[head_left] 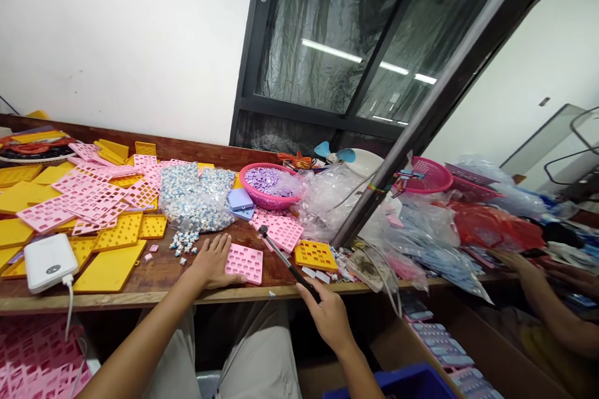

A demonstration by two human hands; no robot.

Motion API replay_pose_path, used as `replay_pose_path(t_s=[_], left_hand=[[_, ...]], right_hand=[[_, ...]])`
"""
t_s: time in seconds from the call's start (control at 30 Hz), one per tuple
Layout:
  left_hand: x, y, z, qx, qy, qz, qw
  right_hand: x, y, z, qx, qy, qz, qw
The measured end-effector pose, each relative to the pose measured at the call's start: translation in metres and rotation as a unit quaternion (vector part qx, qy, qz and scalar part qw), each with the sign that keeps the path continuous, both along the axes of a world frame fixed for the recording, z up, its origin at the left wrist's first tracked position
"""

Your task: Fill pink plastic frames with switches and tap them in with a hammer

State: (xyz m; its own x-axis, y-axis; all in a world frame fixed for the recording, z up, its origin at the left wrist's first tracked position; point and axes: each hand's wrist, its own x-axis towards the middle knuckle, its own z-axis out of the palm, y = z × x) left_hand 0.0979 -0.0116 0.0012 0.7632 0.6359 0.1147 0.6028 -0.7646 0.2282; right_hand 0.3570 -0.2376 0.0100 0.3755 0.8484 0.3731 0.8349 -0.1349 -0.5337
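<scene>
My left hand (pixel 213 260) lies flat on the wooden table (pixel 154 274), fingers spread, its fingertips touching the left edge of a small pink grid tray (pixel 244 262). My right hand (pixel 327 315) is closed around the black handle of a slim metal tool (pixel 281 255), whose tip points up and left above the table near another pink tray (pixel 283 232). A small yellow grid tray (pixel 315 255) lies just right of the tool. A few small white and blue parts (pixel 183 242) lie loose near my left hand.
Stacks of pink and yellow grid trays (pixel 93 199) cover the table's left. A clear bag of small parts (pixel 194 196), a pink basket of lilac pieces (pixel 267 185) and a white power bank (pixel 49 262) sit around. Another person's arm (pixel 547 299) works at the right, past a slanted metal post (pixel 421 131).
</scene>
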Motion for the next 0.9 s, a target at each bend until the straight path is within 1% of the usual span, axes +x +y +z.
replay_pose_path(t_s=[0.1,0.17,0.23,0.33,0.4,0.43,0.47,0.53,0.6,0.67,0.7,0.73,0.77,0.8,0.83,0.9], left_hand=[[-0.001,0.004,0.008,0.025,-0.024,-0.085,0.996],[0.001,0.007,0.016,0.049,-0.042,-0.114,0.991],[0.004,0.013,0.026,0.073,-0.058,-0.096,0.991],[0.018,0.025,0.045,0.091,-0.095,-0.003,0.991],[0.04,0.033,0.059,0.092,-0.128,0.064,0.985],[0.054,0.036,0.066,0.084,-0.142,0.085,0.983],[0.072,0.038,0.071,0.069,-0.154,0.097,0.981],[0.111,0.038,0.078,0.012,-0.163,0.093,0.982],[0.149,0.033,0.078,-0.036,-0.156,0.084,0.984],[0.177,0.025,0.074,-0.042,-0.147,0.081,0.985],[0.184,0.021,0.071,-0.034,-0.152,0.078,0.985],[0.187,0.016,0.068,-0.023,-0.164,0.071,0.984],[0.184,0.012,0.064,-0.013,-0.182,0.061,0.981],[0.177,0.008,0.061,-0.005,-0.204,0.049,0.978],[0.164,0.005,0.058,0.0,-0.226,0.035,0.974],[0.126,-0.002,0.054,0.0,-0.268,0.01,0.963]], right_hand=[[0.012,-0.018,-0.009,0.028,0.013,-0.025,0.999],[0.021,-0.033,-0.017,0.041,0.006,-0.045,0.998],[0.031,-0.048,-0.026,0.053,-0.007,-0.058,0.997],[0.043,-0.068,-0.037,0.054,-0.032,-0.073,0.995],[0.045,-0.075,-0.041,0.051,-0.054,-0.075,0.994],[0.045,-0.076,-0.041,0.05,-0.064,-0.075,0.994],[0.043,-0.075,-0.04,0.048,-0.073,-0.073,0.993],[0.038,-0.071,-0.036,0.046,-0.082,-0.069,0.993],[0.033,-0.065,-0.03,0.045,-0.085,-0.069,0.993],[0.031,-0.061,-0.025,0.048,-0.084,-0.073,0.993],[0.032,-0.06,-0.024,0.05,-0.08,-0.074,0.993],[0.033,-0.059,-0.023,0.049,-0.073,-0.073,0.993],[0.036,-0.059,-0.023,0.048,-0.063,-0.067,0.995],[0.038,-0.059,-0.024,0.049,-0.052,-0.06,0.996],[0.041,-0.058,-0.025,0.052,-0.042,-0.052,0.996],[0.047,-0.055,-0.028,0.067,-0.038,-0.048,0.996]])
